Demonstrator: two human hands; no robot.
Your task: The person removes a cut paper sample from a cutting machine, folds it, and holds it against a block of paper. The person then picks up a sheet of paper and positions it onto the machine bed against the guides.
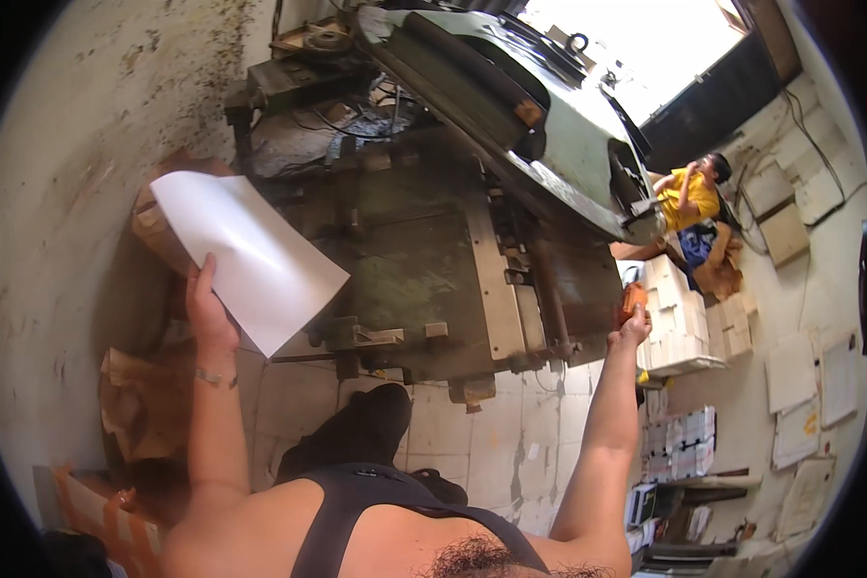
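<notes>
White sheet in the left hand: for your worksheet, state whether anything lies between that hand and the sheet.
Nothing visible does. The left hand already grips the white sheet at its lower edge, holding it up beside the green machine.

Both bare arms rise from the lower edge, spread wide apart. The left hand (pixel 207 308) is raised at the end of a nearly straight forearm, fingers closed in a pinch with the thumb pointing up, and a thin bracelet circles its wrist. The right hand (pixel 634 326) reaches up and outward on a long, slightly bent arm, its fingers curled closed in a grip.
</notes>
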